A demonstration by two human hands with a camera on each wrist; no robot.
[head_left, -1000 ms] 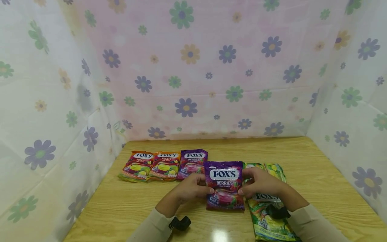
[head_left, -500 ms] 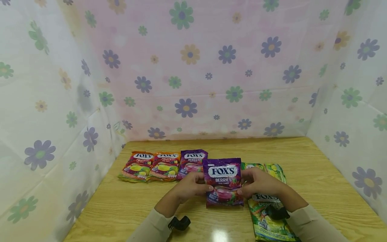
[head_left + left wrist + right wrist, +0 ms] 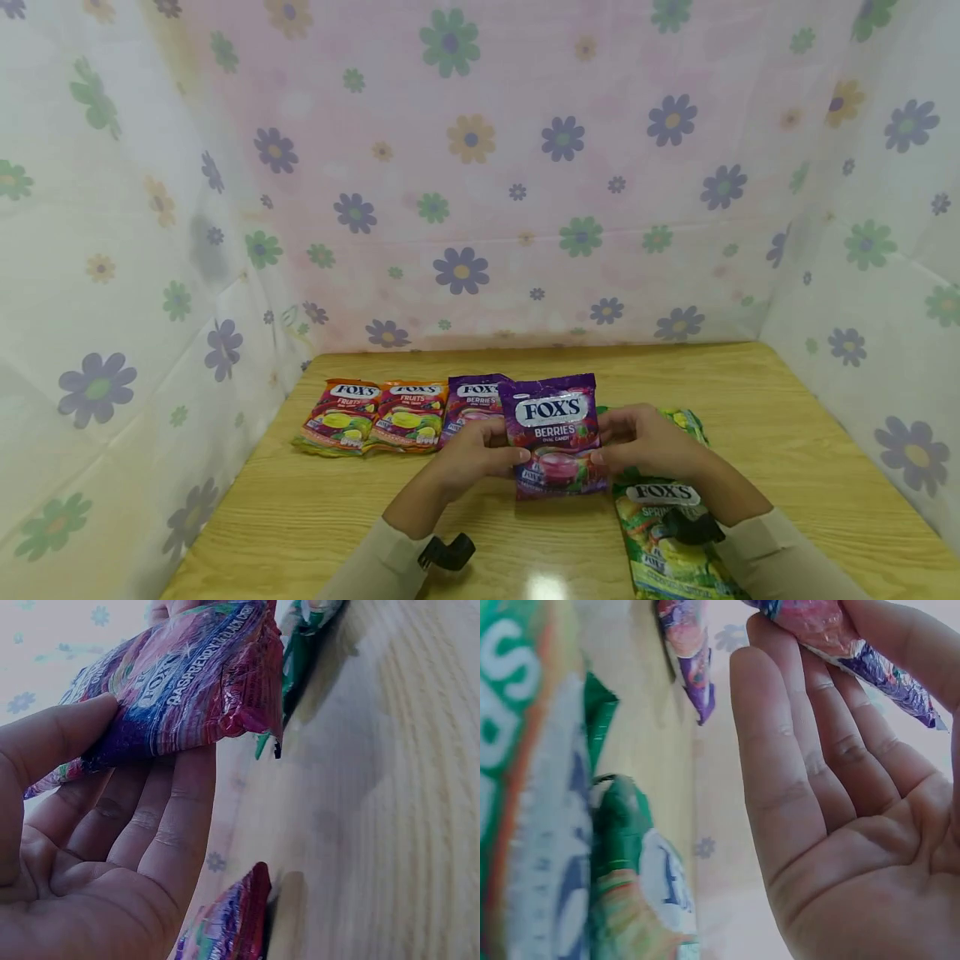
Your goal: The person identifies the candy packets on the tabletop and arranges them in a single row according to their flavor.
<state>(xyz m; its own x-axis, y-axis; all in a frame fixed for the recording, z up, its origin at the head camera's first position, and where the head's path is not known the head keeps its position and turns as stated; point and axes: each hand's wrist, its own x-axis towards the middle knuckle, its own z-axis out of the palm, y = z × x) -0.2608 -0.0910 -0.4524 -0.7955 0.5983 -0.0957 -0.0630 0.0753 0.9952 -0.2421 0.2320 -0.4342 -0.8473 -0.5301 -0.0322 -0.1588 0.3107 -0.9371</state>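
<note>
A purple Fox's Berries candy bag (image 3: 555,437) is held upright above the table, its printed front facing me. My left hand (image 3: 468,458) pinches its left edge, thumb in front and fingers behind. The right hand (image 3: 648,446) pinches the opposite edge the same way. In the left wrist view the bag (image 3: 180,682) lies between thumb and fingers, clear of the wood. The right wrist view shows the bag's edge (image 3: 855,652) between thumb and fingers. Under the right forearm lies a green Fox's candy bag (image 3: 667,533), partly covered by the wrist.
At the back left, two orange-red Fox's Fruits bags (image 3: 341,417) (image 3: 408,417) lie side by side, beside another purple Berries bag (image 3: 468,404) partly hidden by the held one. Another green bag (image 3: 686,423) lies behind the right hand. Flowered cloth (image 3: 461,167) walls the wooden table (image 3: 810,483).
Both hands have lifted the purple Berries bag a little upward and away, so it now overlaps more of the purple bag behind it. The other bags stay in place.
</note>
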